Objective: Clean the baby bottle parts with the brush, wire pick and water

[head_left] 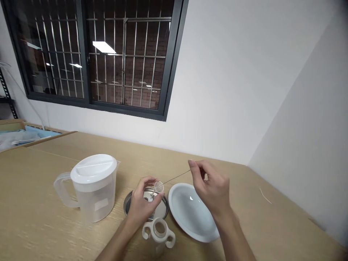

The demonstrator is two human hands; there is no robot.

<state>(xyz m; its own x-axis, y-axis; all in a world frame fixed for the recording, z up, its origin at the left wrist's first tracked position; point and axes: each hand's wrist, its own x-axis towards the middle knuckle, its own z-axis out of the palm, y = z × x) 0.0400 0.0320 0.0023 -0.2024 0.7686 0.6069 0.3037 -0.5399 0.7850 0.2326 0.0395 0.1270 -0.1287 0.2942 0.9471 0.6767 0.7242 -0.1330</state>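
My left hand (pixel 144 201) is closed around a small clear round plastic piece (pixel 159 187), held between thumb and fingers above a round steel tray (pixel 126 206). A white stem-like part shows beneath it. My right hand (pixel 210 183) pinches the end of a thin dark wire-like strand (pixel 176 177), which slants down to the mouth of the clear piece. Whether it is stiff wire or thread I cannot tell. Below my left hand stands a pale two-handled bottle (pixel 160 232), its round mouth uncovered. A white oval bowl (pixel 190 214) lies beside the tray, partly hidden by my right hand.
To the left stands a translucent pitcher (pixel 95 197) with a white lid and handle. A thin white strip (pixel 265 195) lies on the wooden table (pixel 285 232) at the right. Behind are a white wall and a barred window (pixel 125 61). A box with blue lining (pixel 40 132) sits far left.
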